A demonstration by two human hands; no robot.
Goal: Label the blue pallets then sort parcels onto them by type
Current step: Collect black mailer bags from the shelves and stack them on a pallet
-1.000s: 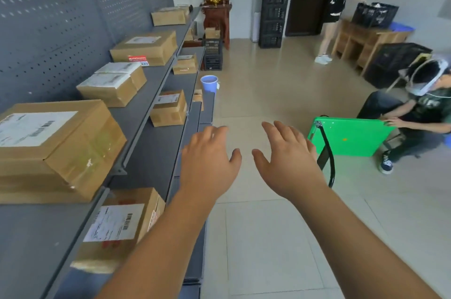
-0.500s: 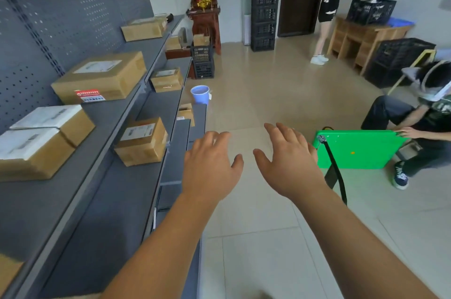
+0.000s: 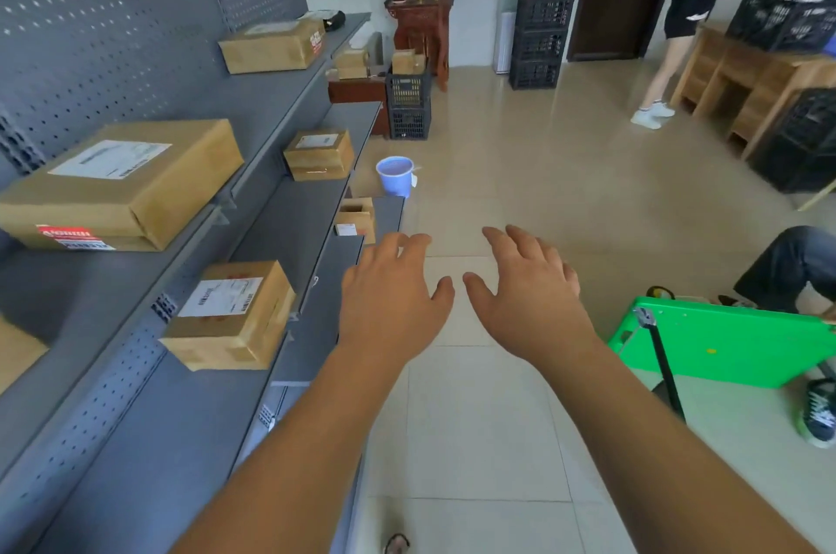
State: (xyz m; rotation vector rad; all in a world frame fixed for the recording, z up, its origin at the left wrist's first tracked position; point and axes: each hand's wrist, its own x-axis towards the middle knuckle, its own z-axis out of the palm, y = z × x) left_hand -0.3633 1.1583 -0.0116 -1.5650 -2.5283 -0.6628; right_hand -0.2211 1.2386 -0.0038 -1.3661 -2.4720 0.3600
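Both arms reach forward over the tiled floor point(image 3: 475, 440). The left grip point(image 3: 389, 300) and the right grip point(image 3: 529, 300) are wide, fingers spread and loosely bent, and hold nothing. They hang side by side, thumbs nearly meeting.

Just left of the left grip, a labelled cardboard parcel point(image 3: 230, 313) sits on the grey metal shelving point(image 3: 113, 440). Half a second ago it lay well ahead, and now it is level with the wrist. The cartons that stood nearest a second ago have dropped out of view behind. So the person is walking along the rack, with both grips unchanged and empty. That suggests no parcel has been chosen yet.

Right of the right grip stands a green platform trolley point(image 3: 724, 341), with a seated person beside it.

Further ahead and to the left, a large carton point(image 3: 122, 182) lies one shelf up. Beyond it are a smaller taped box point(image 3: 319, 153), a blue bucket point(image 3: 395, 175) on the floor and a far carton point(image 3: 271, 44).

No blue pallet shows anywhere (they may lie behind or outside the view). Labelling and sorting both look undone, and the pallets probably need finding first.
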